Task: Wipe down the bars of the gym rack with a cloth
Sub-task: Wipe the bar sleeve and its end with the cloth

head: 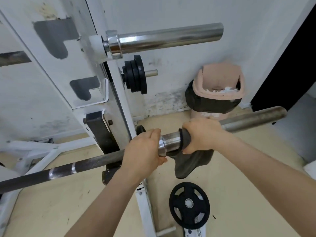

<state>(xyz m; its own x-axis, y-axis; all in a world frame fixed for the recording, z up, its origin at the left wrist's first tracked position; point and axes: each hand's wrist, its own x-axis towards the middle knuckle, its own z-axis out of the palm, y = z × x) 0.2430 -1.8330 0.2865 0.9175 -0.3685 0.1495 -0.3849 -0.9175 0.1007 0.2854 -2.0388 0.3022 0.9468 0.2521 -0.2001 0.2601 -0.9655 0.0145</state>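
Room's open above the dull grey bar sleeve (253, 119), but the pink swing-lid bin (220, 79) crowds behind it and the white steel rack upright (77, 65) blocks left

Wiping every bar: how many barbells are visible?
2. The upper barbell rests on the rack; the left hand and, through the cloth, the right hand grip the lower barbell. Others may be hidden.

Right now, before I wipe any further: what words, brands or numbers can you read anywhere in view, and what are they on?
"SS": dark letters on the white frame piece at the bottom edge; the rest is cut off by the picture.
Small dark mark on the white floor rail: too small to read.
Pale label on the stacked black plates: blurred, unreadable.
Floor plate: no legible text.
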